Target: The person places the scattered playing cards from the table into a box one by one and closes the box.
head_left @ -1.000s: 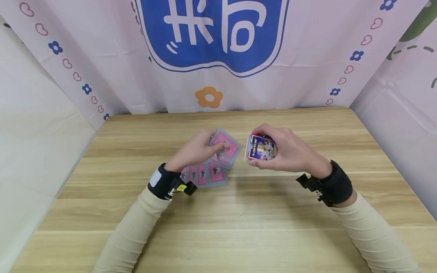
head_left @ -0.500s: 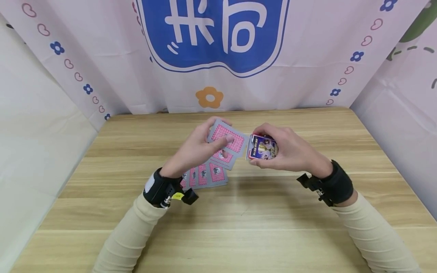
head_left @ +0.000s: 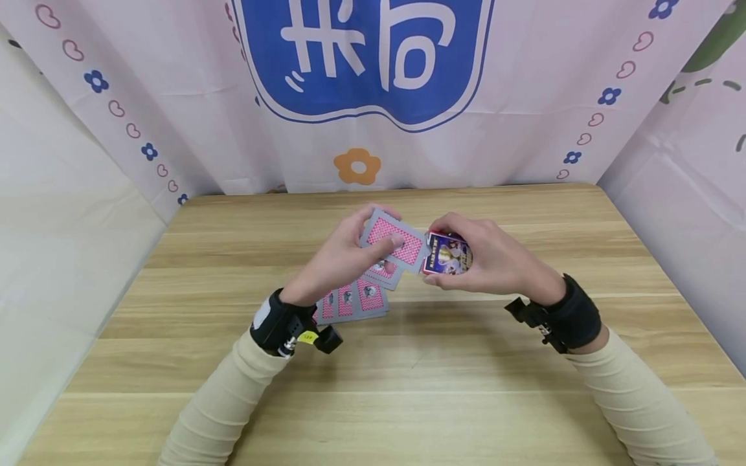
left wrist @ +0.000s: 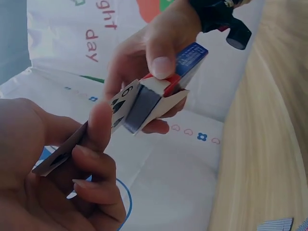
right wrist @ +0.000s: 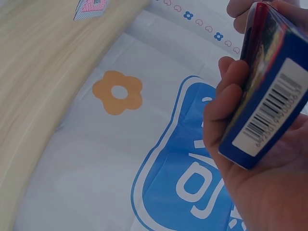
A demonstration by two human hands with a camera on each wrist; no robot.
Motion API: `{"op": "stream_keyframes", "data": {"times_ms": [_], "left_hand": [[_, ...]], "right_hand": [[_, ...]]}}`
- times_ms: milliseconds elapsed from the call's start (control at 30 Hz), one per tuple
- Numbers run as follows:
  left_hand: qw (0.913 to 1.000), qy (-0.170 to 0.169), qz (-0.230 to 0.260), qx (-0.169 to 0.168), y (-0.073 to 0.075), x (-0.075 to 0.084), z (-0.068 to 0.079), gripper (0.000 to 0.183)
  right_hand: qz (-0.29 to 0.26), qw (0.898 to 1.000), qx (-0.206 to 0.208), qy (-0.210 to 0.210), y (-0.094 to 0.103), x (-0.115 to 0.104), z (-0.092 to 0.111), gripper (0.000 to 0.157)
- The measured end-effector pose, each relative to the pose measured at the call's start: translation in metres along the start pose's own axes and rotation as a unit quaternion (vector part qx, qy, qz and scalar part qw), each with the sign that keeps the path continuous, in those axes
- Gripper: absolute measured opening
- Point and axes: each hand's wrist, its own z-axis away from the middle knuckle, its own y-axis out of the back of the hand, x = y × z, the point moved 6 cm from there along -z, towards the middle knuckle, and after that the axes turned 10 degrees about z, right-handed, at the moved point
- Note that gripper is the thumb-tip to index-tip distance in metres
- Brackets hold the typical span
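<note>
My left hand (head_left: 344,262) pinches a playing card (head_left: 410,251) between thumb and fingers, its pink-patterned back up in the head view. In the left wrist view the card's face (left wrist: 124,102) shows a 6 and black spades. Its far edge overlaps the mouth of the card box (head_left: 447,254). My right hand (head_left: 492,255) grips this blue and red box by its sides, with the open end towards the left hand. A grey block (left wrist: 142,108) fills the box mouth, and a pale flap sticks out beside it. The right wrist view shows a barcode on the box's end.
Several playing cards (head_left: 345,303) lie face down in an overlapping row on the wooden table (head_left: 408,414), partly under the left hand. Another card (head_left: 384,277) lies askew above them. A printed curtain (head_left: 280,155) hangs behind the table's far edge.
My left hand has lifted the card off those on the table and brought it up and right to the box mouth. The right hand with the box has barely moved.
</note>
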Motion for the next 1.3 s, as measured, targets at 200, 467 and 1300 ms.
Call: {"op": "stream_keyframes", "data": {"times_ms": [200,467,1300], "left_hand": [[0.9991,-0.014,-0.003,0.040,-0.003,-0.024,-0.008,0.028],[0.9988,-0.018,0.000,0.045,-0.019,-0.036,-0.010,0.035],[0.9979,-0.024,-0.058,0.017,-0.010,-0.036,-0.012,0.024]], "right_hand": [[0.008,1.000,-0.003,-0.001,-0.003,-0.001,-0.001,0.057],[0.011,1.000,0.004,0.004,-0.006,-0.001,-0.002,0.057],[0.013,1.000,0.011,-0.008,0.000,0.003,0.000,0.058]]}}
